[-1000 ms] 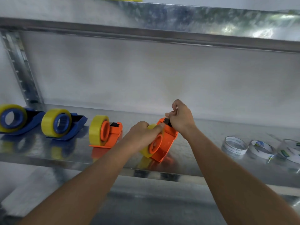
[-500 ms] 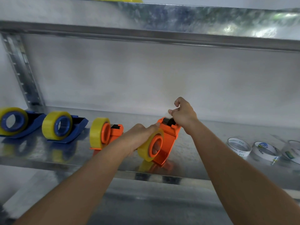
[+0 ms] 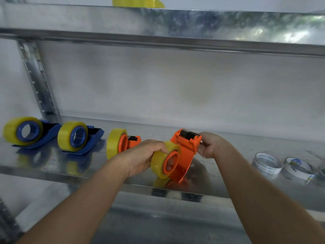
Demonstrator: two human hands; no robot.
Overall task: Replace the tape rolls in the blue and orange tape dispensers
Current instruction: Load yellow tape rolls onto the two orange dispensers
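Head view: the left hand (image 3: 146, 156) gripped a yellow tape roll (image 3: 162, 158) mounted on an orange dispenser (image 3: 184, 154), fingers curled over the roll's top. The right hand (image 3: 210, 145) pinched the dispenser's cutter end (black roller up top), tilting the dispenser on the metal shelf (image 3: 228, 173). A second orange dispenser (image 3: 123, 143) with a yellow roll stood just left of the left hand. Two blue dispensers (image 3: 80, 137) (image 3: 26, 133), both loaded with yellow rolls, sat further left. Empty tape cores (image 3: 267, 164) (image 3: 297, 168) lay on the shelf to the right. Another yellow roll (image 3: 138, 2) showed on the upper shelf.
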